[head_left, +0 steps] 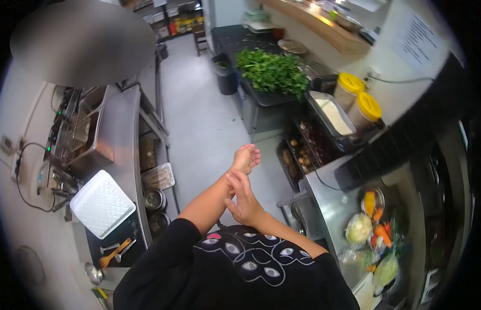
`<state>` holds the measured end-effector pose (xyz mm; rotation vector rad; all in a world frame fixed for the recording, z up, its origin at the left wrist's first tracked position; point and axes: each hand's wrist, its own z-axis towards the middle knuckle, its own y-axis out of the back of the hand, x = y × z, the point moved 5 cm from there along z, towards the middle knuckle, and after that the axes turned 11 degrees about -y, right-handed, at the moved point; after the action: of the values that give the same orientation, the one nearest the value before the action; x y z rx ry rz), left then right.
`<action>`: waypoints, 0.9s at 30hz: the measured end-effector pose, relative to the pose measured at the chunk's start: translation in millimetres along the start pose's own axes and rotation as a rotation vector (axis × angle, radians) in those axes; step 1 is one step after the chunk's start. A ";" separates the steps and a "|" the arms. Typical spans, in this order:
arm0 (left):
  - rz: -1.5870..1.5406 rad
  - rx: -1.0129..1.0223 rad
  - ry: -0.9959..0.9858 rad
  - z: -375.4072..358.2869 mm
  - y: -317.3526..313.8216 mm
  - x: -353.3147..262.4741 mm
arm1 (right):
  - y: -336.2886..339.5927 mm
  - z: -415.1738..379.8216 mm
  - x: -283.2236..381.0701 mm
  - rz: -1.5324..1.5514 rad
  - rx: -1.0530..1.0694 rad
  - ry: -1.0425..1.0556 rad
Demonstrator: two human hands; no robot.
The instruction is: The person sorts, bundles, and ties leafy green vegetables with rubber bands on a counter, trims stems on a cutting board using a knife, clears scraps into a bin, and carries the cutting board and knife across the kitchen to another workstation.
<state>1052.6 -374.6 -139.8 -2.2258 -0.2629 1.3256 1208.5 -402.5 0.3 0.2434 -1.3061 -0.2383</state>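
Note:
Both of my arms reach out in front of my black shirt, above the grey floor. My left hand (245, 158) is farther out, with its fingers loosely curled and apart, and nothing shows in it. Just below it, my right hand (244, 200) touches the left wrist with its fingertips; its fingers are spread and hold nothing.
Leafy greens (271, 71) lie on a dark table beside a bin (224, 75). Yellow-lided jars (365, 107) and a white-filled tray (331, 114) stand to the right, above crates. Vegetables (358, 228) lie on the right steel counter. A white tray (102, 204) and utensils (115, 253) are left.

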 end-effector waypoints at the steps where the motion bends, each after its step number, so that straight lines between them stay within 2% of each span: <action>1: -0.009 -0.031 -0.012 7.7 12.5 -7.8 | -5.8 11.2 -2.8 -0.023 0.022 0.038; 6: -0.022 -0.123 -0.121 71.6 69.9 -38.4 | -26.0 70.4 -30.8 0.037 0.202 0.125; 7: -0.002 -0.063 -0.094 109.1 90.7 -31.5 | -26.1 84.9 -39.7 0.041 0.228 0.104; 8: 0.002 -0.034 -0.127 116.3 90.8 -44.2 | -27.2 98.0 -52.6 0.119 0.284 0.054; 9: 0.054 -0.202 -0.140 118.1 84.7 -63.3 | -29.3 115.7 -64.1 0.209 0.342 0.011; 12: 0.081 -0.283 -0.104 160.6 90.2 -96.9 | -11.5 176.7 -63.7 0.176 0.338 0.121; 14: 0.039 -0.341 -0.061 207.8 119.0 -104.0 | -2.7 213.3 -64.5 0.223 0.332 0.245; 15: 0.054 -0.387 -0.053 216.1 116.7 -116.9 | 0.9 231.2 -69.4 0.220 0.345 0.245; 17: 0.025 -0.318 -0.072 241.7 116.4 -130.8 | 7.1 257.7 -81.4 0.226 0.360 0.230; 21: 0.048 -0.316 -0.043 277.3 113.5 -137.6 | 17.8 309.7 -111.5 0.248 0.250 0.165; 22: 0.060 -0.328 -0.042 285.0 106.5 -141.3 | 18.6 319.9 -111.2 0.182 0.213 0.235; 25: 0.081 -0.316 -0.037 322.0 91.4 -154.4 | 24.0 337.8 -121.9 0.197 0.253 0.261; 26: 0.099 -0.304 -0.012 338.8 85.4 -157.8 | 32.0 346.5 -123.2 0.210 0.189 0.254; 27: 0.119 -0.295 0.014 356.0 79.6 -159.5 | 37.7 356.5 -131.0 0.251 0.187 0.157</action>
<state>658.6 -386.8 -195.8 -2.5292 -0.3446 1.4087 832.4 -341.4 -21.7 0.2487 -1.1900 0.1154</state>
